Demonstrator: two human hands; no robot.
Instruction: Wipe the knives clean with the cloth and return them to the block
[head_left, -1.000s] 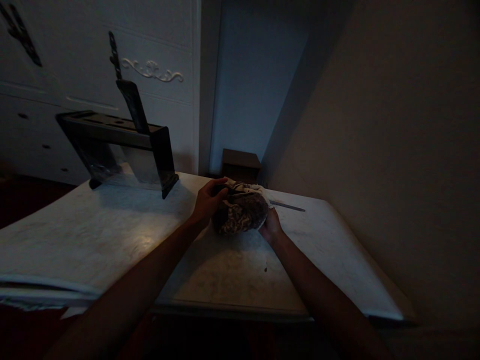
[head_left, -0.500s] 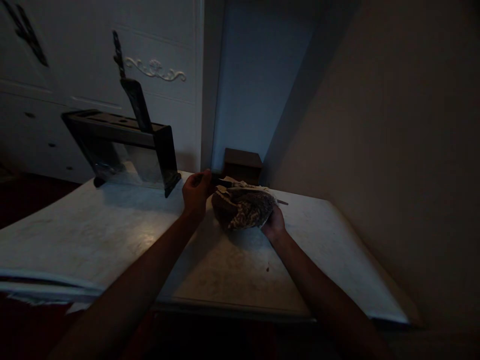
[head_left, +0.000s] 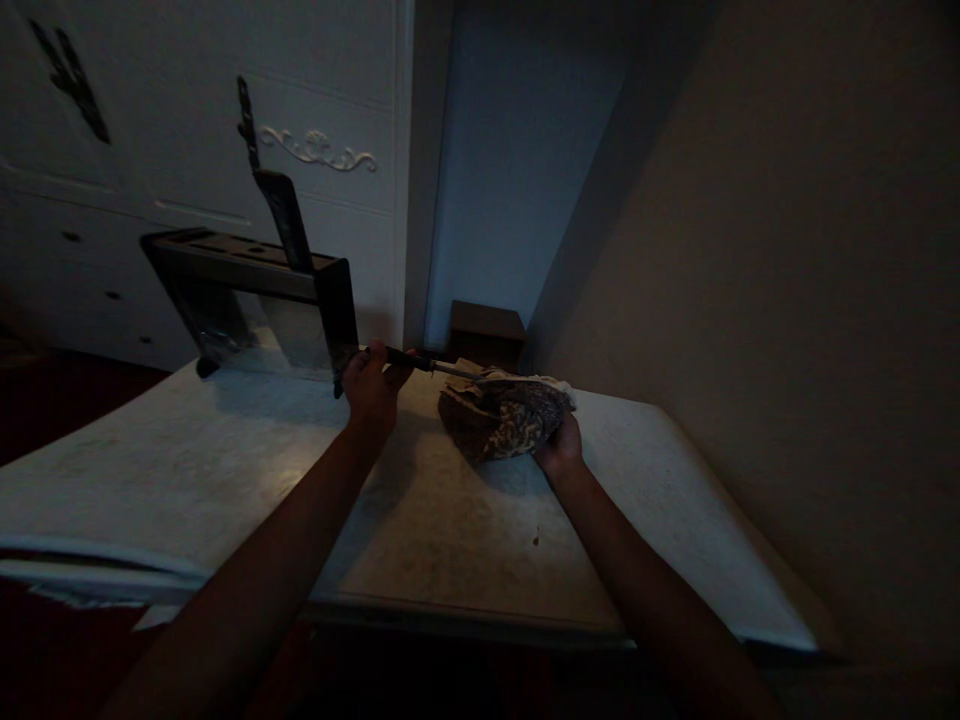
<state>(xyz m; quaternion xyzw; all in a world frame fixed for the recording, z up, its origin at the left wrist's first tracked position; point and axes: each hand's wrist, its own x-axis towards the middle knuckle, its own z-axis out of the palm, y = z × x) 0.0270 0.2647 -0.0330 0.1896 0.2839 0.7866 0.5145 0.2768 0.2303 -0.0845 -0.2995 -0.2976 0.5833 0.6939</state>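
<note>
The left hand [head_left: 370,388] grips the black handle of a slim metal rod [head_left: 411,360], its shaft running rightward into a brown patterned cloth [head_left: 517,420] clasped by the right hand [head_left: 564,445] above a pale marbled table [head_left: 465,555].

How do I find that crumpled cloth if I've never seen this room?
Start with the big, pale marbled tabletop. Near its far edge, between the left hand and the right hand, is the crumpled brown-and-cream patterned cloth. Its neighbour, the thin tool with a black handle and grey shaft, is straight, while the cloth is a wrinkled, mottled bundle.
</note>
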